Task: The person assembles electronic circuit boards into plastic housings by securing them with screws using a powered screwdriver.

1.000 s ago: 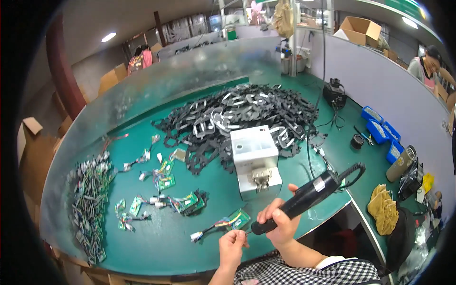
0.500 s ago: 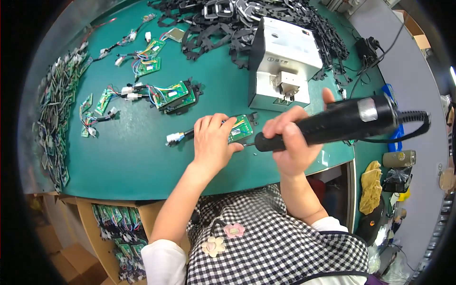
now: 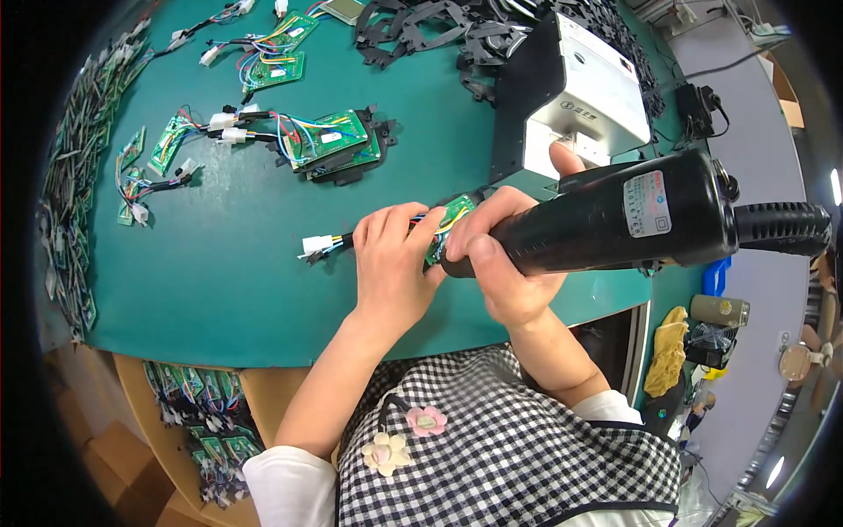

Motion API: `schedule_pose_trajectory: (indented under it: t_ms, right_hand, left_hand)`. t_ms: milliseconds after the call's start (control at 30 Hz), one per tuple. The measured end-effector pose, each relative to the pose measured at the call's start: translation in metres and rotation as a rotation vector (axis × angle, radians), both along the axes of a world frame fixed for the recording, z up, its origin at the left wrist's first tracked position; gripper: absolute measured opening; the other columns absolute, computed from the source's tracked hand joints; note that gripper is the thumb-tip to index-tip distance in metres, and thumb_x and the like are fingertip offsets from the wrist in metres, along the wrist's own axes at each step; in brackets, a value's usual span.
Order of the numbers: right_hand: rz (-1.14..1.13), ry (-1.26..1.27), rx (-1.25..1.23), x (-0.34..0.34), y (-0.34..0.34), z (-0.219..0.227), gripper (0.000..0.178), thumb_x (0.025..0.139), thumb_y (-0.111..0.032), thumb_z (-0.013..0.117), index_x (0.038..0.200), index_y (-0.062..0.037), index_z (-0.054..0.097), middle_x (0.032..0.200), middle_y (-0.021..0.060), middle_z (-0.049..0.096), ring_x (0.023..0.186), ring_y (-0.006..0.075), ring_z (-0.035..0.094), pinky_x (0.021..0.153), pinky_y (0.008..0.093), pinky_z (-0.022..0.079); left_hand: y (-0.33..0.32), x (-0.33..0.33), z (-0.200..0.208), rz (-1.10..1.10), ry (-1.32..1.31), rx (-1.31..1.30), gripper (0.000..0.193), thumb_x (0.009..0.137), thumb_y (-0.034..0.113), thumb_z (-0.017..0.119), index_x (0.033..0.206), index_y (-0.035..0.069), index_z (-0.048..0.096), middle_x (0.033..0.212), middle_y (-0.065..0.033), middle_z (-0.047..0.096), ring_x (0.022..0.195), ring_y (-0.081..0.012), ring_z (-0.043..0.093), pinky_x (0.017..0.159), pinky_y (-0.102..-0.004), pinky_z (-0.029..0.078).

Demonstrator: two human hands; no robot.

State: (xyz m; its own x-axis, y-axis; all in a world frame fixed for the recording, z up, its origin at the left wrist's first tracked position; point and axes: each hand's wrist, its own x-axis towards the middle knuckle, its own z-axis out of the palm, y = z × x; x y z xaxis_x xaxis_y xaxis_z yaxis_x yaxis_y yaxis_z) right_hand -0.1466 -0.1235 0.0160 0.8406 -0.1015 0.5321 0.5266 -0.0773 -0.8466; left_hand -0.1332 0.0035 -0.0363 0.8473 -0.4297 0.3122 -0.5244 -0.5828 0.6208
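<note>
My left hand (image 3: 392, 263) is closed on a green circuit board (image 3: 456, 213), whose wires end in a white connector (image 3: 318, 245) left of the fingers. In my right hand (image 3: 516, 279) is a black electric screwdriver (image 3: 584, 227), tilted with its cord end up to the right. Its front end meets the board beside my left thumb; the bit is hidden. Farther left lies a stack of wired boards (image 3: 329, 142) with black plastic frames. Behind the screwdriver stands a silver and black box-shaped machine (image 3: 590, 83), partly covered by my right hand and the tool.
Many bundled boards (image 3: 79, 167) line the left edge of the green table (image 3: 219, 299). Black plastic frames (image 3: 413, 31) pile up at the back. Below the front edge, a cardboard box (image 3: 263, 400) holds more boards. A yellow cloth (image 3: 667, 351) lies at the right.
The screwdriver has come left and toward the board, so its bit no longer shows. My left hand still holds the board. The whole view has shifted slightly.
</note>
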Motion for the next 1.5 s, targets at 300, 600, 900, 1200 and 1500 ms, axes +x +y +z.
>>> schedule_pose_trajectory:
  t_ms: [300,600,900,1200,1500]
  right_hand:
    - [0.291,0.025,-0.184,0.015,0.003,-0.003,0.074,0.071,0.002,0.059,0.128,-0.0002,0.013,0.066,0.0087,0.054,0.057,0.0169,0.055,0.057,0.0268,0.046]
    - [0.223,0.083,0.081,-0.007,-0.004,0.0,0.064,0.071,-0.007,0.063,0.124,-0.0006,0.027,0.073,0.0088,0.055,0.061,0.0181,0.056,0.063,0.0288,0.046]
    - [-0.019,-0.204,0.414,-0.018,-0.051,0.027,0.074,0.076,-0.007,0.061,0.132,-0.0059,0.011,0.064,0.0093,0.051,0.053,0.0188,0.052,0.054,0.0326,0.048]
    - [-0.08,-0.033,0.54,-0.022,-0.067,-0.004,0.067,0.074,-0.002,0.061,0.127,-0.0036,0.02,0.062,0.0097,0.051,0.052,0.0187,0.052,0.054,0.0312,0.047]
    - [-0.135,0.057,0.594,-0.027,-0.076,-0.016,0.067,0.074,-0.001,0.06,0.128,-0.0037,0.019,0.064,0.0096,0.051,0.054,0.0186,0.052,0.055,0.0315,0.048]
  left_hand:
    - [-0.001,0.0,-0.003,0.029,-0.029,-0.095,0.047,0.058,0.004,0.068,0.104,0.008,0.058,0.099,-0.0058,0.053,0.093,-0.0237,0.05,0.084,-0.0383,0.035]
    - [0.0,-0.008,0.008,-0.007,0.013,-0.055,0.044,0.057,0.004,0.07,0.1,0.008,0.059,0.093,-0.0029,0.053,0.084,-0.0228,0.049,0.075,-0.037,0.038]
    - [0.062,0.093,0.062,0.17,-0.129,0.135,0.053,0.059,-0.002,0.072,0.109,0.006,0.058,0.104,-0.0088,0.054,0.095,-0.0266,0.05,0.086,-0.035,0.041]
    - [0.058,0.119,0.072,0.116,0.007,0.341,0.048,0.064,0.015,0.074,0.109,0.008,0.059,0.109,-0.0083,0.053,0.1,-0.0264,0.049,0.087,-0.038,0.039]
    - [-0.077,0.217,0.021,0.231,-0.282,0.407,0.036,0.064,0.023,0.075,0.097,0.013,0.066,0.106,-0.0097,0.055,0.102,-0.0262,0.049,0.088,-0.0387,0.037]
